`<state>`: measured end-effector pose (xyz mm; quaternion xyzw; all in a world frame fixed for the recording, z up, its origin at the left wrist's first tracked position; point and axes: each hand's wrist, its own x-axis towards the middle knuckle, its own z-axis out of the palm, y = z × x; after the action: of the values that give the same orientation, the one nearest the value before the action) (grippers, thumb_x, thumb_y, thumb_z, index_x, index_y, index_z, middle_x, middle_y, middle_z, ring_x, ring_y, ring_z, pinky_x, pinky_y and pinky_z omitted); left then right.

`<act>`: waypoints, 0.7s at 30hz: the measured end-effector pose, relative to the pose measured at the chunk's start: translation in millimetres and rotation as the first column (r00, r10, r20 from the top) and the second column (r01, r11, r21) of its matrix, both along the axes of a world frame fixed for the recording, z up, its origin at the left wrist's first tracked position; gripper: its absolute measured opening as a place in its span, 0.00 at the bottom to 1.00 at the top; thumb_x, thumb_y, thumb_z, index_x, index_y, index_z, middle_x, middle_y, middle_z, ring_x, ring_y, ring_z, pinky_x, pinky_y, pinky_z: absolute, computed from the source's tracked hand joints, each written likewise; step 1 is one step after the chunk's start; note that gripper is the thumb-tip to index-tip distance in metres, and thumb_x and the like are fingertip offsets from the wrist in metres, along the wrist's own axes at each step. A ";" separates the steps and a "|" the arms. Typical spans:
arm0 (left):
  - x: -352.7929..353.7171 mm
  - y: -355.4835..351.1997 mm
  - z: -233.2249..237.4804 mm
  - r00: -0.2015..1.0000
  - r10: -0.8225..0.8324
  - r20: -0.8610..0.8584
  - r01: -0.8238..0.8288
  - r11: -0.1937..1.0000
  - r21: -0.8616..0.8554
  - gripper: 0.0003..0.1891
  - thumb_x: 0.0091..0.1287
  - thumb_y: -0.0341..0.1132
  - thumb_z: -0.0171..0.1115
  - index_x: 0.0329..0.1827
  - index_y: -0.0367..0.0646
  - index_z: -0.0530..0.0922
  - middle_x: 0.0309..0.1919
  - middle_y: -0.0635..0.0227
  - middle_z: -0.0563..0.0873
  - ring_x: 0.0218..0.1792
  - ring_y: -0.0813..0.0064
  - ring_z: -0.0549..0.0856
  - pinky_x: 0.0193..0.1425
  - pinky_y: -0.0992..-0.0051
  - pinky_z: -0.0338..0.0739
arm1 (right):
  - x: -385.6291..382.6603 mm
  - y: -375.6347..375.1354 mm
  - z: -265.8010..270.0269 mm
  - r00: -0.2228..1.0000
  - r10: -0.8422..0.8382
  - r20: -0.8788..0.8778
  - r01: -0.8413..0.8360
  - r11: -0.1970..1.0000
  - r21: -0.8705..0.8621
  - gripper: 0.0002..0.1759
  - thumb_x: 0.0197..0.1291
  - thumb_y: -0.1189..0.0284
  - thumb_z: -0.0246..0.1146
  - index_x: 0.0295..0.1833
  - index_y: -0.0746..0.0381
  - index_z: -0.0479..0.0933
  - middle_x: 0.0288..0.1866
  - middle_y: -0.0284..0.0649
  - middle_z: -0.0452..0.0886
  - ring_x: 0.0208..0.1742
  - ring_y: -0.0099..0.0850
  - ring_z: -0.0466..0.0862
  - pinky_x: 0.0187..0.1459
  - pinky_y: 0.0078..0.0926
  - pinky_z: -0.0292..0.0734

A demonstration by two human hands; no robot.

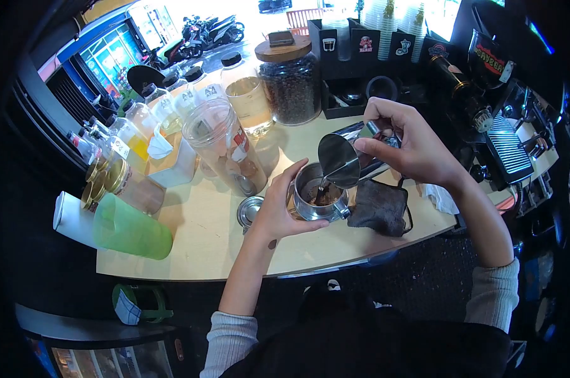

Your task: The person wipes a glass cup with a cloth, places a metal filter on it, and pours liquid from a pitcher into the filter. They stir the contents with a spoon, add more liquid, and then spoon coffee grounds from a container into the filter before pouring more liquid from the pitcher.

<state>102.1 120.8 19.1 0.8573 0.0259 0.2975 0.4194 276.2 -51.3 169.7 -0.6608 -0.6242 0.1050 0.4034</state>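
My right hand (411, 140) is closed on the handle of a steel milk pitcher (340, 157), tilted to the left. A thin stream of liquid runs from its lip into a small metal cup (302, 196). Dark brown coffee grounds (323, 194) lie inside this cup, partly wet. My left hand (283, 205) wraps round the cup's left and near side, thumb along the front. Beside that hand a round metal lid (251, 210) rests on the table. A dark brown cloth (379, 206) lies just right of the cup, under the pitcher.
A tall clear plastic jar (225, 148) stands left of my hands; behind is a glass jar of coffee beans (291, 88). A green pitcher (134, 228), a tissue box (171, 165) and several bottles line the left. A black cup organizer (367, 47) and a coffee machine (512, 148) are rightward.
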 end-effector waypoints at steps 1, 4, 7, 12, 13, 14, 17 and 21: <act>0.0 -0.4 0.9 1.000 -0.007 -0.002 0.007 1.000 -0.016 0.58 0.31 0.48 0.84 0.69 0.40 0.64 0.55 0.51 0.77 0.59 0.57 0.78 0.65 0.64 0.70 | 0.6 -0.3 -0.4 1.000 0.002 0.002 -0.002 1.000 0.002 0.16 0.58 0.66 0.67 0.33 0.64 0.67 0.27 0.32 0.65 0.30 0.22 0.63 0.33 0.24 0.64; -1.2 -1.7 3.9 1.000 0.014 -0.022 -0.014 1.000 0.008 0.57 0.31 0.47 0.83 0.69 0.40 0.63 0.56 0.53 0.79 0.59 0.60 0.79 0.66 0.65 0.70 | -0.1 -1.7 1.8 1.000 -0.008 0.019 0.008 1.000 -0.006 0.16 0.58 0.67 0.67 0.33 0.64 0.67 0.27 0.32 0.65 0.31 0.22 0.63 0.33 0.24 0.65; -1.0 -1.3 2.6 1.000 0.016 -0.013 -0.016 1.000 0.005 0.57 0.31 0.47 0.83 0.69 0.39 0.63 0.56 0.53 0.79 0.59 0.60 0.79 0.66 0.65 0.70 | -0.7 0.1 1.0 1.000 -0.020 0.000 0.020 1.000 -0.015 0.16 0.58 0.67 0.67 0.33 0.64 0.67 0.27 0.32 0.65 0.31 0.22 0.63 0.34 0.25 0.65; -1.8 -1.9 4.9 0.999 0.024 -0.034 -0.024 1.000 0.018 0.57 0.31 0.48 0.83 0.69 0.39 0.63 0.57 0.52 0.78 0.59 0.60 0.79 0.66 0.66 0.69 | -0.8 2.7 1.8 1.000 -0.022 -0.002 0.022 1.000 -0.011 0.16 0.58 0.68 0.67 0.34 0.65 0.67 0.27 0.32 0.65 0.31 0.22 0.64 0.34 0.25 0.66; -1.8 -2.2 5.1 0.999 0.028 -0.038 -0.027 1.000 0.013 0.57 0.31 0.49 0.83 0.69 0.39 0.63 0.57 0.52 0.78 0.60 0.59 0.79 0.67 0.66 0.69 | -1.1 3.0 2.5 0.999 -0.039 -0.001 0.039 0.999 -0.030 0.16 0.58 0.68 0.67 0.34 0.65 0.67 0.28 0.32 0.65 0.31 0.22 0.64 0.35 0.24 0.66; -1.8 -2.4 5.5 0.999 0.028 -0.038 -0.028 1.000 0.014 0.57 0.31 0.49 0.83 0.69 0.39 0.63 0.57 0.52 0.78 0.60 0.59 0.79 0.67 0.66 0.69 | -1.2 3.2 3.0 0.998 -0.055 0.001 0.055 0.997 -0.049 0.16 0.58 0.68 0.67 0.34 0.65 0.67 0.28 0.33 0.65 0.31 0.22 0.64 0.35 0.24 0.66; -1.7 -2.6 6.7 0.998 0.034 -0.051 -0.034 0.999 0.014 0.58 0.31 0.49 0.83 0.69 0.39 0.63 0.58 0.52 0.78 0.60 0.59 0.79 0.67 0.65 0.69 | 0.5 4.5 2.6 0.999 -0.052 -0.013 0.051 0.997 -0.050 0.15 0.58 0.69 0.67 0.34 0.65 0.67 0.28 0.33 0.66 0.31 0.22 0.64 0.35 0.24 0.67; -1.3 -1.8 6.1 0.999 0.028 -0.038 -0.027 0.999 0.021 0.58 0.30 0.50 0.82 0.69 0.39 0.63 0.59 0.52 0.78 0.61 0.59 0.78 0.68 0.65 0.68 | 3.5 4.2 -1.0 0.995 -0.063 -0.072 0.060 0.997 -0.043 0.15 0.58 0.69 0.67 0.34 0.65 0.67 0.28 0.33 0.66 0.31 0.22 0.65 0.36 0.25 0.68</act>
<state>100.8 119.0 25.2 0.8666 0.0427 0.2869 0.4061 279.7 -47.1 168.7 -0.6837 -0.5857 0.1296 0.4156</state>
